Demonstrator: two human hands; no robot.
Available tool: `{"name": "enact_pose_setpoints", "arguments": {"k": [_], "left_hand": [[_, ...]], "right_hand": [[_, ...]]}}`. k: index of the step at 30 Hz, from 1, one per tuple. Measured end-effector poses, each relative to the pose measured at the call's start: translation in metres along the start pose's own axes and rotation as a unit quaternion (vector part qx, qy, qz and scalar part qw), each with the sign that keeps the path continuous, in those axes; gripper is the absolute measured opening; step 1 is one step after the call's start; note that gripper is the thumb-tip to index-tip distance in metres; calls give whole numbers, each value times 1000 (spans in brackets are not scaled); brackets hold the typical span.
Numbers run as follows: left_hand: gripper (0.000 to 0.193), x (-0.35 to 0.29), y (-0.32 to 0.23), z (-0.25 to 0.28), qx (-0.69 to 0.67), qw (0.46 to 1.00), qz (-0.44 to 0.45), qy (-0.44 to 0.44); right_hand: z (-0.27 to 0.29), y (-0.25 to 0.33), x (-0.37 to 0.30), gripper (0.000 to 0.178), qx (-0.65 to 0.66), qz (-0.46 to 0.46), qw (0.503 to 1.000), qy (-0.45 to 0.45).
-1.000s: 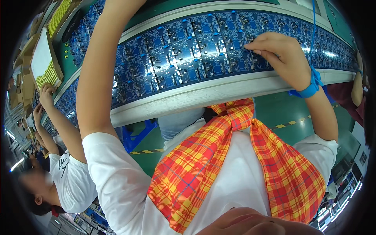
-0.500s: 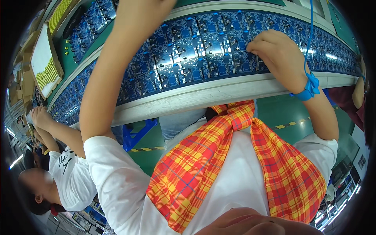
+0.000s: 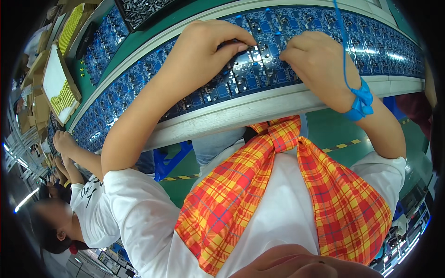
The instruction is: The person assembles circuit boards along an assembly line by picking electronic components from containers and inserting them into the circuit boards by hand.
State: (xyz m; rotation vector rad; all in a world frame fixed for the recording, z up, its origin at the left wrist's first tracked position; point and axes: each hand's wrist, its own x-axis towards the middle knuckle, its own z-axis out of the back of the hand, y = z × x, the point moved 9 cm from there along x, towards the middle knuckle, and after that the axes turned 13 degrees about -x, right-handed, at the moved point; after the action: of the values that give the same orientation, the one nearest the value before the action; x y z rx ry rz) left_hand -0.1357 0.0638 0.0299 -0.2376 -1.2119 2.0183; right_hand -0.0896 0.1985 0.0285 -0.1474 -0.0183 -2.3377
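Got the left grip (image 3: 208, 41) bent into a loose pinch, thumb and index tips close together. Can't tell about anything tiny caught in there. Got the right grip (image 3: 320, 65) curled up near it, fingertips mostly hidden, so can't tell how far open or whether holding anything. See a long band of blue circuit boards (image 3: 266, 76) under both grips, running off past either side. Can't really tell touching from hovering. See a pale metal rail (image 3: 259, 105) this side of both grips. Also got a blue wrist strap (image 3: 360, 99) just behind the right grip. Out beyond the left grip, see green worktop (image 3: 176, 16) and a black tray (image 3: 124, 15) of small parts.
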Motion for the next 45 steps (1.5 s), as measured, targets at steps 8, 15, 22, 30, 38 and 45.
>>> {"name": "enact_pose_setpoints", "arguments": {"k": [8, 15, 22, 30, 38, 45], "left_hand": [[14, -3, -4, 0, 1, 999, 52, 9], [13, 5, -16, -8, -3, 999, 47, -5], [12, 5, -27, -22, -5, 998, 45, 32], [12, -8, -37, -50, 78, 994, 10, 73], [12, -8, -43, -54, 125, 990, -13, 65], [15, -11, -49, -58, 181, 980, -47, 71]], "right_hand": [[28, -68, 16, 20, 168, -87, 981, -35], [22, -146, 78, 30, 101, -218, 963, -125], [8, -143, 92, 25, 240, -204, 935, -163], [17, -150, 84, 25, 239, -231, 918, -218], [21, -148, 80, 26, 226, -219, 913, -260], [22, -149, 79, 26, 218, -219, 914, -264]]}}
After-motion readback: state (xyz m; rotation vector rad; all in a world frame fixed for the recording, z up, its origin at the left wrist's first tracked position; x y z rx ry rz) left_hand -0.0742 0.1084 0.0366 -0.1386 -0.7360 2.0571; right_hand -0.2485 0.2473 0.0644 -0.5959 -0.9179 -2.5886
